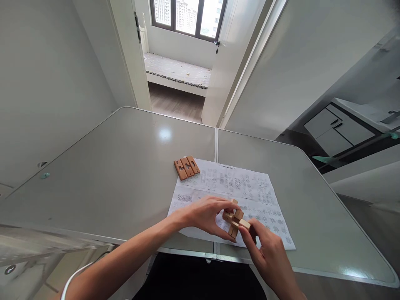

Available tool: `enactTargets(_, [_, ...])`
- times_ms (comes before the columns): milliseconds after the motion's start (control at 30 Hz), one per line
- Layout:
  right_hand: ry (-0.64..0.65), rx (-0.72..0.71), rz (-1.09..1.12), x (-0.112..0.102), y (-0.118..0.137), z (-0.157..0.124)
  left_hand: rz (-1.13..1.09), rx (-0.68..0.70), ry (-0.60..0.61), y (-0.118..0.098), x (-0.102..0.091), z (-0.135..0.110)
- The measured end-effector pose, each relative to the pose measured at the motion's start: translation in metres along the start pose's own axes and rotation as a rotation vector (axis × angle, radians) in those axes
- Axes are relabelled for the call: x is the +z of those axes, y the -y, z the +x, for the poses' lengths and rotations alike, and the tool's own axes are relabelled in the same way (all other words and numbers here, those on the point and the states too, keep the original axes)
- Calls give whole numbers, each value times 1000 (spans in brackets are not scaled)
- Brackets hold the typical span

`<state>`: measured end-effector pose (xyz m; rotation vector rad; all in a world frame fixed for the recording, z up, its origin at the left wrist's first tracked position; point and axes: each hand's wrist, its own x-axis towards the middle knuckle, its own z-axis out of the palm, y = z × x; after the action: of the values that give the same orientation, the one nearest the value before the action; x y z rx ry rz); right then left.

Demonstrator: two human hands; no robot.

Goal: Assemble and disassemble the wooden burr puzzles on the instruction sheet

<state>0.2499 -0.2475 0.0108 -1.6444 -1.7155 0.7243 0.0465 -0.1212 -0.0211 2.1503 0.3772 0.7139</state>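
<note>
Between my hands, above the paper sheet, is a partly interlocked wooden burr puzzle (229, 215) made of light brown notched sticks. My left hand (208, 214) grips it from the left, with the thumb low and the fingers over the top. From the right, my right hand (265, 246) pinches a paler wooden stick (244, 224) that meets the puzzle's right side. Whether that stick is fully slotted in, I cannot tell. Under both hands lies a creased white instruction sheet (215, 175) printed with small diagrams.
Three reddish-brown wooden pieces (186, 167) with cut-out slots lie side by side on the sheet's upper left corner. The grey folding table (125, 166) has a metal seam (216, 143) down its middle. Beyond it, a doorway shows a bed (178, 68).
</note>
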Motion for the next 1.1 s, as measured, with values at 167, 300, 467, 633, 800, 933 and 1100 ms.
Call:
enactTargets(167, [-103, -13, -4, -3, 9, 5, 115, -130, 3, 10, -1, -3])
enactTargets(300, [-193, 34, -37, -6, 13, 9, 141, -166, -87, 13, -5, -1])
enactTargets(467, [-273, 136, 10, -6, 4, 9, 196, -187, -181, 17, -5, 2])
enactTargets(633, [-296, 283, 86, -4, -14, 13, 236, -197, -210, 22, -2, 3])
enactTargets(800, [-279, 400, 240, -1, -38, 17, 303, -274, -258, 21, -2, 2])
enactTargets(933, [-255, 433, 348, 1, -51, 17, 333, -318, -283, 22, -2, 1])
enactTargets(1100, [-164, 406, 242, 2, -55, 24, 350, -334, -255, 22, -3, 0])
